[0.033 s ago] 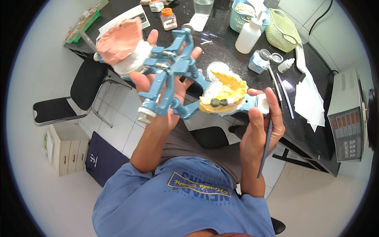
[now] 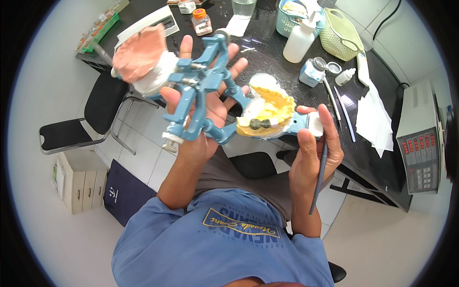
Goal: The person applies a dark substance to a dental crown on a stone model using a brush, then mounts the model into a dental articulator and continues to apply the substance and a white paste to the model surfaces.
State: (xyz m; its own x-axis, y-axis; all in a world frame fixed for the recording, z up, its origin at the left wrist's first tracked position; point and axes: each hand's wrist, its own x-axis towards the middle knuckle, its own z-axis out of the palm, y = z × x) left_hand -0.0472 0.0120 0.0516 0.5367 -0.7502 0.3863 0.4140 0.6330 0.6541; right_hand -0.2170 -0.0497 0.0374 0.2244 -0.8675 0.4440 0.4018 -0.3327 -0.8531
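A blue dental articulator (image 2: pixel 208 79) is held opened out above my lap. My left hand (image 2: pixel 219 112) supports its hinge frame from beneath, with fingers spread around the bars. On its left arm sits a pink dental cast (image 2: pixel 139 53) set in white plaster. The right arm carries a yellow dental cast (image 2: pixel 277 107) with two dark teeth at its near edge. My right hand (image 2: pixel 311 155) grips the white end piece (image 2: pixel 315 124) of that arm between thumb and fingers. It also holds a slim dark grey stick-like tool (image 2: pixel 319 179), which points down toward me.
On the black table (image 2: pixel 267 52) stand an orange-capped jar (image 2: pixel 202 24), a white pump bottle (image 2: pixel 300 43), an open jar (image 2: pixel 312 71), a dropper bottle (image 2: pixel 345 77) and baskets (image 2: pixel 340 36). White paper sheets (image 2: pixel 374 119) lie near a box with a digital display (image 2: pixel 420 143). A black chair (image 2: pixel 103 103) stands left.
The articulator and both my hands have shifted slightly left. My grip on it and on the grey tool looks the same.
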